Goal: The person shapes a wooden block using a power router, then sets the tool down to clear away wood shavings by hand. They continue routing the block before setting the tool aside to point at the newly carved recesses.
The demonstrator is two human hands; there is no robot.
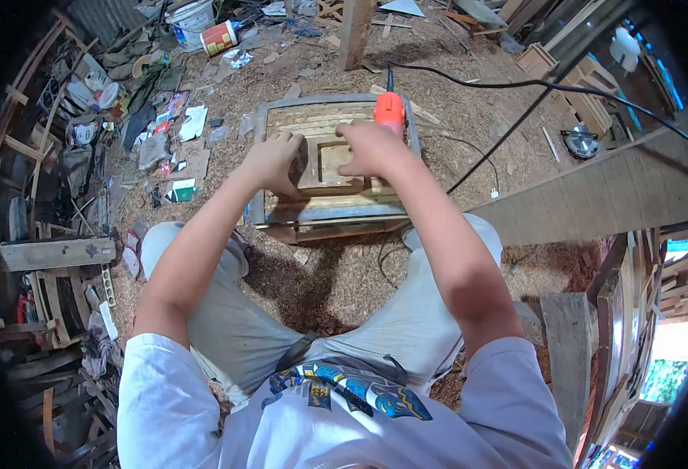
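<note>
A small wooden panel with a rectangular recess (334,162) lies flat on a low wooden box-like stand (336,211) between my knees. My left hand (275,162) grips the panel's left end, fingers over the far edge and thumb on the near side. At the right end, my right hand (373,150) is curled over the panel, its fingertips reaching the recess. An orange power tool (389,111) rests on the stand's far right corner, just beyond my right hand, partly hidden by it.
A black cable (500,83) runs from the tool to the right. Sawdust and scraps cover the ground (328,273). A wooden post (355,35) stands beyond the stand, a broad board (594,195) lies at right, and a circular saw (580,142) sits behind it.
</note>
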